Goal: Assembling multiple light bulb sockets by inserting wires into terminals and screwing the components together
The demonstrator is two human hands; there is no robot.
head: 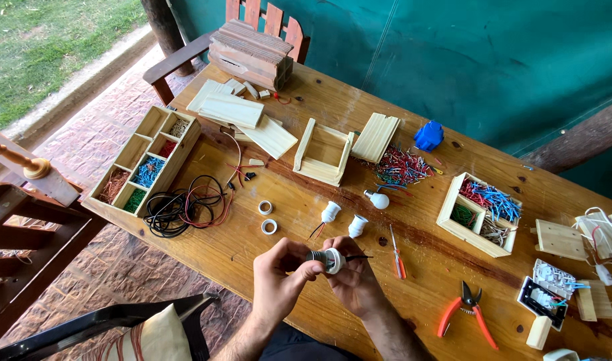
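Both my hands meet over the near edge of the wooden table [426, 254]. My left hand [279, 277] and my right hand [351, 274] together grip a small white lamp socket [330, 259] with a dark threaded end; a thin black wire sticks out of it to the right. Just beyond my hands lie two more white sockets [329, 214] [357, 226], one with red and black leads, two white rings [268, 226] [265, 206], a small white bulb [378, 199] and a red-handled screwdriver [397, 254].
Orange-handled cutters [468, 309] lie near right beside a switch plate [545, 294]. A coil of black and red wire [184, 204] and a compartment tray of wire bits [144, 167] sit left. Small wooden boxes, panels, a blue cap [428, 136] and loose coloured wire pieces fill the far side.
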